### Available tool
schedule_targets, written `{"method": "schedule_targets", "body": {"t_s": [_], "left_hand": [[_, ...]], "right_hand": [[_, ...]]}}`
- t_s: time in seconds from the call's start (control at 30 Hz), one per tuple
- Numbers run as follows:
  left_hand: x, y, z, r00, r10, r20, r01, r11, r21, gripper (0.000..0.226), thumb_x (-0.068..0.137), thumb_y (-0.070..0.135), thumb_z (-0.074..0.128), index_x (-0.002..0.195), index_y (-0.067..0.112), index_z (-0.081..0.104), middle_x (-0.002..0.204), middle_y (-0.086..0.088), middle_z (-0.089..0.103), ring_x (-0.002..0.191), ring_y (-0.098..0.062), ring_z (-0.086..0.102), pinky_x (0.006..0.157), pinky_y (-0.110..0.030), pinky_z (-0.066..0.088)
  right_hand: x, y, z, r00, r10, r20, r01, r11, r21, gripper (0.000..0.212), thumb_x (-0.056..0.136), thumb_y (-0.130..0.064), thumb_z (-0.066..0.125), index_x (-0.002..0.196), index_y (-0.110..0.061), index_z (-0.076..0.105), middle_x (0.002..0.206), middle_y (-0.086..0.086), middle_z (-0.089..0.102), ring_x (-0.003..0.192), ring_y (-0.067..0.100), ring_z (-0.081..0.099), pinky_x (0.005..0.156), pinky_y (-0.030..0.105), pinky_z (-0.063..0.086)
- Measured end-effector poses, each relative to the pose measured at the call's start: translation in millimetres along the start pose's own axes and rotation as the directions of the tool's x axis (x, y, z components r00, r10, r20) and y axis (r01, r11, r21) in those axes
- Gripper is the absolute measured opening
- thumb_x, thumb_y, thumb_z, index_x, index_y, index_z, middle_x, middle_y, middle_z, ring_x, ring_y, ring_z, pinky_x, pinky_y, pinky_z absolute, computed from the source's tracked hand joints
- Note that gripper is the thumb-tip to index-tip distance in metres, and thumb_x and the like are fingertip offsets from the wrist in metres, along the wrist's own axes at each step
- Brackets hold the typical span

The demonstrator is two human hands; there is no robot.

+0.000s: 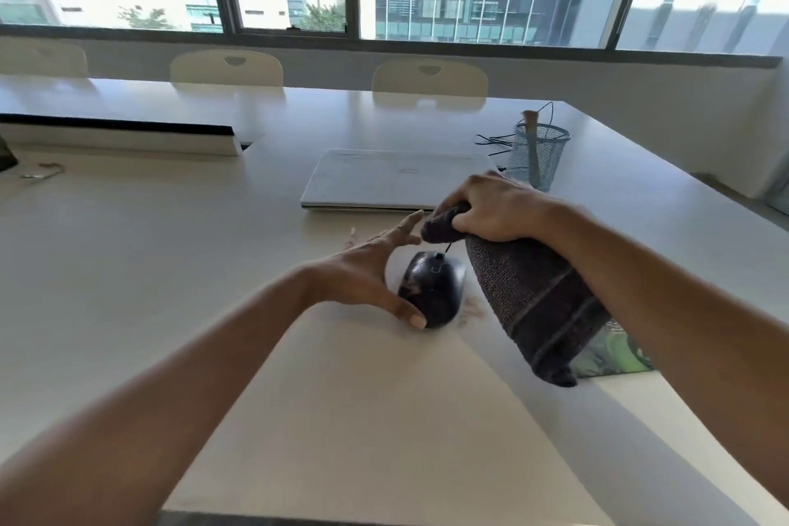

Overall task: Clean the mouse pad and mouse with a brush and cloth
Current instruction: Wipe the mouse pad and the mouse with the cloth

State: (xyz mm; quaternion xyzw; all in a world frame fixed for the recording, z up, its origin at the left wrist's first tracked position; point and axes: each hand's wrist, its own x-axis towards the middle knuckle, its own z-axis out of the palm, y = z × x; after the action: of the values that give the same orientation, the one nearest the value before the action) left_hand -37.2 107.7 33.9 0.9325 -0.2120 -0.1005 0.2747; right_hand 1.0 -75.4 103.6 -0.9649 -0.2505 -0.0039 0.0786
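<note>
Mouse under spread left hand, right hand fingers clamped on cloth, no legible writing

1 mouse, 1 cloth, 2 hands

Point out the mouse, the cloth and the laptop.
mouse [435, 290], head view, on its dark top shell behind the wheel.
cloth [529, 303], head view, on the hanging part below the right hand.
laptop [393, 177], head view, on the middle of its shut lid.
</note>
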Motion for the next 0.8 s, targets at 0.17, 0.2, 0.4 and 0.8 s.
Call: {"method": "schedule_targets", "body": {"t_s": [0.17, 0.2, 0.4, 0.8], "left_hand": [[7, -5, 4, 0.996, 0.091, 0.019, -0.088, 0.989, -0.121, 0.131, 0.046, 0.053, 0.082, 0.133, 0.055, -0.016, 0.141, 0.025, 0.028, 0.128, 0.012, 0.012, 0.101, -0.014, -0.020], [7, -7, 5, 0.995, 0.097, 0.017, -0.093, 0.984, -0.151, 0.134, 0.050, 0.046, 0.084, 0.139, 0.047, -0.016, 0.142, 0.022, 0.032, 0.123, 0.016, 0.012, 0.095, -0.004, -0.019], [6, -5, 7, 0.996, 0.081, -0.034, -0.085, 0.985, -0.150, 0.134, 0.048, 0.051, 0.075, 0.144, 0.035, -0.016, 0.144, 0.011, 0.040, 0.140, -0.004, 0.013, 0.110, -0.042, -0.020], [1, -4, -6, 0.993, -0.021, -0.114, -0.018, 0.945, -0.327, 0.121, 0.055, 0.052, 0.075, 0.148, 0.030, 0.000, 0.151, 0.005, 0.028, 0.140, -0.013, 0.021, 0.114, -0.033, 0.014]], "right_hand": [[7, -14, 3, 0.995, 0.081, 0.060, -0.076, 0.994, -0.083, 0.032, 0.084, -0.021, 0.051, 0.108, -0.033, 0.067, 0.104, -0.001, 0.066, 0.091, 0.016, 0.054, 0.089, 0.030, 0.046], [7, -17, 4, 0.994, 0.090, 0.065, -0.083, 0.992, -0.100, 0.032, 0.083, -0.021, 0.051, 0.107, -0.034, 0.068, 0.104, -0.001, 0.065, 0.090, 0.015, 0.051, 0.089, 0.030, 0.045], [-2, -30, 6, 0.991, 0.088, 0.099, -0.079, 0.993, -0.090, 0.028, 0.085, -0.022, 0.052, 0.104, -0.033, 0.069, 0.111, 0.000, 0.065, 0.093, 0.016, 0.052, 0.086, 0.027, 0.043], [-22, -39, -8, 0.958, 0.266, -0.109, -0.227, 0.932, 0.283, 0.025, 0.082, -0.018, 0.053, 0.098, -0.027, 0.071, 0.090, 0.005, 0.063, 0.086, 0.021, 0.055, 0.074, 0.022, 0.038]]}}
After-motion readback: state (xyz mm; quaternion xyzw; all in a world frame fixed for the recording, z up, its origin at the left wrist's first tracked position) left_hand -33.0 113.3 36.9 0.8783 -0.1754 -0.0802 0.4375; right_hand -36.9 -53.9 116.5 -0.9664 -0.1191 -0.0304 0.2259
